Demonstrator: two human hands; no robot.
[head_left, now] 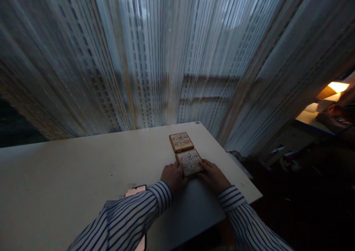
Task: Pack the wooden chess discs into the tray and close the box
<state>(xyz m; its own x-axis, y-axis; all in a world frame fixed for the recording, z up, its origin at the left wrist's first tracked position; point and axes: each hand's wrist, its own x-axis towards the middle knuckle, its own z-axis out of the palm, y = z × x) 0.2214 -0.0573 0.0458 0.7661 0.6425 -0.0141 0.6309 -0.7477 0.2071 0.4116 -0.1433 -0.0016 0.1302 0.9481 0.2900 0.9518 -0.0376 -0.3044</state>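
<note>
Two flat, square wooden boxes with printed lids lie on a white table. My left hand [174, 176] grips the left side of the nearer box [189, 161], fingers curled along its edge. On the opposite side, my right hand [213, 175] holds the same box with its fingers at the right edge. The farther box [181, 141] sits just beyond, close against the nearer one, and neither hand touches it. Dark lettering and a coloured picture show on both lids; the words are too small to read. The undersides of the fingers are hidden.
The white table [69, 169] ends at a right edge near my right hand. A phone [141, 243] with a lit screen lies partly under my left sleeve. Striped curtains [172, 58] hang behind the table. A lit lamp [337, 87] glows at the far right.
</note>
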